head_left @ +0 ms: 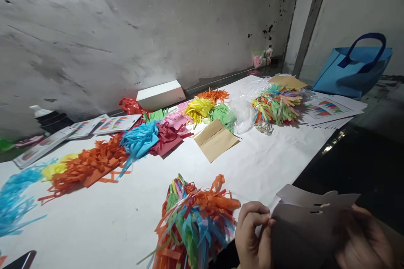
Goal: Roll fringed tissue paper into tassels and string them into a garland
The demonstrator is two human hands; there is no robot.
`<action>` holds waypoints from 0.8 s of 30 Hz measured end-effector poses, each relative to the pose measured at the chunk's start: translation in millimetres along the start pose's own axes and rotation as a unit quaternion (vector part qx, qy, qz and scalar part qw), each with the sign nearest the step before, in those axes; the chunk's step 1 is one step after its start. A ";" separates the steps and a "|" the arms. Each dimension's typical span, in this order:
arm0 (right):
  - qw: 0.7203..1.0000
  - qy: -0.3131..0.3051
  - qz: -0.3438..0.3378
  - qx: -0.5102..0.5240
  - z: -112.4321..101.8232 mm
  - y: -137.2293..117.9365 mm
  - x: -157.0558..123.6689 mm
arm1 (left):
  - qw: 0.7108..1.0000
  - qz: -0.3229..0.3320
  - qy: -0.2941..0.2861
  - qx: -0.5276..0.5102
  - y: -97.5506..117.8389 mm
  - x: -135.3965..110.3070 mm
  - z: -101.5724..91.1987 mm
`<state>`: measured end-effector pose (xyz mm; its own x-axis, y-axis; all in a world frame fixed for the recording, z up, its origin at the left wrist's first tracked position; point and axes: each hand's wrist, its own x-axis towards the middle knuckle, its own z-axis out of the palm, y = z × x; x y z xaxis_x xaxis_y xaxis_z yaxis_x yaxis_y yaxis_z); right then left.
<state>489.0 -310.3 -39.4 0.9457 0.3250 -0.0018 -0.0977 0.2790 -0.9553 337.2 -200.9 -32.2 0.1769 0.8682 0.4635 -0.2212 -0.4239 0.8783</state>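
Observation:
My left hand (254,233) pinches the left edge of a folded sheet of card (303,233) at the lower right. The card is in shadow and has small slits near its fold. On its far side, my right hand (364,239) grips the right edge, its fingers partly hidden and dim. A multicoloured bundle of tissue-paper tassels (195,222), orange, blue and green, lies on the white sheet just left of my left hand. A brown paper envelope (216,141) rests flat beyond it.
Fringed paper piles, orange (91,162), blue (140,141) and yellow (200,109), line the white table covering (104,227). Behind are a white box (160,94), another tassel bundle (277,105), printed sheets (331,109) and a blue bag (350,71). A phone corner (23,260) shows lower left.

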 end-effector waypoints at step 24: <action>0.998 0.063 0.022 -0.002 -3.4 7.7 -3.8 | 0.974 -0.202 -0.017 -0.098 22.8 20.0 -9.6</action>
<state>485.8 -312.5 -47.8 0.9720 0.2203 -0.0817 -0.1398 0.2631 -0.9546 326.5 -190.7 -4.1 0.3185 0.9434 0.0920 -0.3054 0.0103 0.9522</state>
